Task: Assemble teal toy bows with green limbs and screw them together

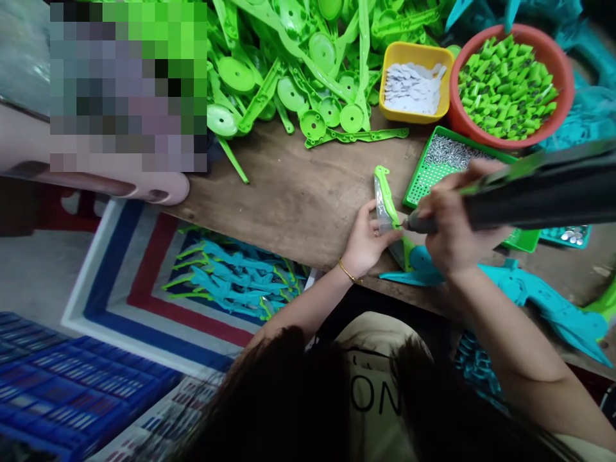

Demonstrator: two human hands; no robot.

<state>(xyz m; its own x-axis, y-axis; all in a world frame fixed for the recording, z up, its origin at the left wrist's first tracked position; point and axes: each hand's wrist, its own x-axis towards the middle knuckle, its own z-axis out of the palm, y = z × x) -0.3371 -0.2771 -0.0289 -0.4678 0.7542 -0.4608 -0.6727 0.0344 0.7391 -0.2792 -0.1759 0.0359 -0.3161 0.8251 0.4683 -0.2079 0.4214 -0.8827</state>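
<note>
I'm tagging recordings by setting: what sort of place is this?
Likely an assembly workshop: heaped green plastic parts, a red tub of small green pieces, and a driver-like tool in the right hand.

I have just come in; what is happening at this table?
One person is working with both hands. The left hand holds a slim green part. The right hand grips a long black tool, its tip at the part's lower end; whether they touch is unclear. Beyond are piled green pieces, a yellow tub and a red bowl.
</note>
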